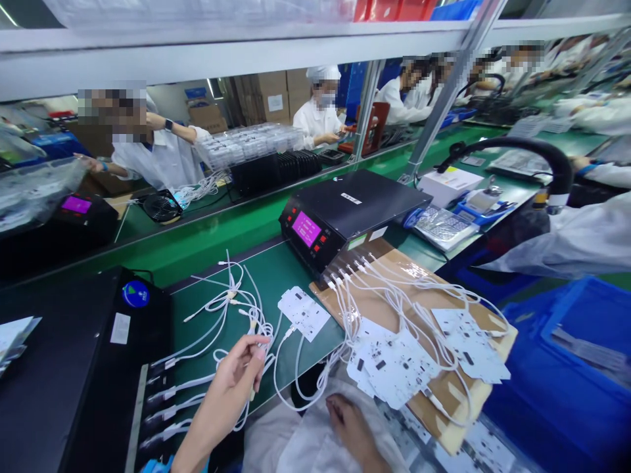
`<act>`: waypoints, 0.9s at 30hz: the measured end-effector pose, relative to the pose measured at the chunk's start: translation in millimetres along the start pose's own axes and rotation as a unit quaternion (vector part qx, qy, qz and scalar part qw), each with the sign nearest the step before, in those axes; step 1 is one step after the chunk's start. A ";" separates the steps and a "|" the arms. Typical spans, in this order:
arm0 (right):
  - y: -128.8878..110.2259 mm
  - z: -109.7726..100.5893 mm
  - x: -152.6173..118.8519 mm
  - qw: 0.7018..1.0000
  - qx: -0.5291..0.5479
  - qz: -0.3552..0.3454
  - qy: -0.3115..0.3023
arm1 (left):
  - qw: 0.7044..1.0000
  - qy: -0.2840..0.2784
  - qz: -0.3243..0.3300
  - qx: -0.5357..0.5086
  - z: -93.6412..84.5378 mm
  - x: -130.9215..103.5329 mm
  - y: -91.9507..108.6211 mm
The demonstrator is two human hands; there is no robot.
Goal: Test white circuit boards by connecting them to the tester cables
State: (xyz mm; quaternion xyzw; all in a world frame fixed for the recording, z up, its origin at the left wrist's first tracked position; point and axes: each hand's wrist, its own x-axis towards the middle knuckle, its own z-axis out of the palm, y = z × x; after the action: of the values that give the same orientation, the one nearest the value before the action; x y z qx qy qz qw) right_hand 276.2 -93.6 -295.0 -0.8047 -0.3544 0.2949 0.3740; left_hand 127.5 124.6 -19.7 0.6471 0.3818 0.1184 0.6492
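My left hand [236, 378] hovers over a tangle of white cables [256, 318] on the green mat, its fingers loosely bent and thumb apart from the palm. No held thing shows in it. Just right of it lies a white circuit board [304, 312] with a white cable plugged into its lower edge. My right hand [351, 424] rests low over my lap with curled fingers, below a stack of white circuit boards [394, 364]. Nothing shows in that hand. More white boards [470, 345] with cables attached lie on the brown cardboard [419, 266].
A black box with a purple screen [305, 230] stands behind the boards, cables running from its front. Another black box [111, 355] takes up the left. A blue bin [566, 368] stands at right. A metal shelf [221, 62] crosses overhead. Co-workers in white sit opposite and at right.
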 end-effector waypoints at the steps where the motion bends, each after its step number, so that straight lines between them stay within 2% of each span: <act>1: -4.0 -0.7 -0.5 1.000 -0.007 0.002 -0.010 | 1.000 0.005 0.002 0.004 1.0 0.0 1.1; 5: -15.0 -3.3 -2.0 0.999 -0.031 -0.002 -0.018 | 0.999 -0.010 -0.019 0.024 0.8 -2.4 2.1; 14: -13.2 -6.1 -3.2 1.000 -0.007 0.006 0.024 | 0.998 -0.040 -0.023 0.033 -3.7 -2.8 -10.6; 19: -28.4 -11.2 -4.0 0.998 -0.016 -0.001 0.055 | 0.997 -0.041 -0.033 0.049 -2.3 0.2 -5.4; 27: -51.7 -28.8 -4.6 0.999 -0.017 0.014 0.038 | 0.997 -0.046 -0.039 0.057 -3.3 2.5 -3.8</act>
State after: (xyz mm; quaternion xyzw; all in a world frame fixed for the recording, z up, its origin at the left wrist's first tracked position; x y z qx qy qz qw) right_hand 276.8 -84.3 -236.4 -0.8266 -0.3334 0.2630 0.3692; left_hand 125.7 128.1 -23.7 0.6724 0.3823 0.0410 0.6325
